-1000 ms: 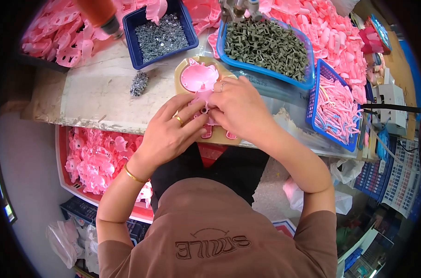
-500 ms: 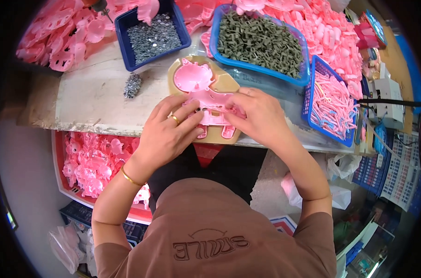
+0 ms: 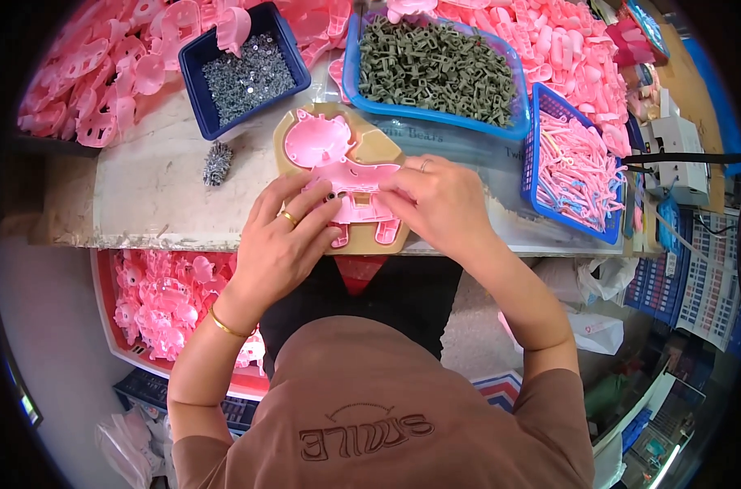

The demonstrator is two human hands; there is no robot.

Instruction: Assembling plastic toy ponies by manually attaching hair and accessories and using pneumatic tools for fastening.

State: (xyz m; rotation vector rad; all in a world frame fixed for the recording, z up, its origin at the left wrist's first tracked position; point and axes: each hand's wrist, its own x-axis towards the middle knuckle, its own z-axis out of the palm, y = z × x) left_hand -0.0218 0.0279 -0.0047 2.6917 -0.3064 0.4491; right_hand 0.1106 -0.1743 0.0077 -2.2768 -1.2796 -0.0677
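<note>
A pink plastic toy half-shell [image 3: 356,175], with a round head, a body and short legs, lies hollow side up in a tan shaped holder [image 3: 391,151] at the table's front edge. My left hand [image 3: 282,232] grips the shell's left side, fingers bent over its edge. A small dark spot shows beside those fingertips; I cannot tell what it is. On the shell's right side, my right hand [image 3: 442,204] has thumb and fingers pinched together at the body's edge. Whatever sits between those fingertips is hidden.
Behind the holder stand a dark blue bin of small metal screws [image 3: 248,77] and a blue tub of dark green plastic parts [image 3: 439,69]. A blue basket of thin pink parts [image 3: 578,175] is at right. Pink shells [image 3: 93,73] are heaped far left; a red crate [image 3: 126,346] sits below.
The view has shifted slightly, moving the table's contents left in the picture. My right fingers have drawn closer together at the shell's right edge. My left hand still grips the left side.
</note>
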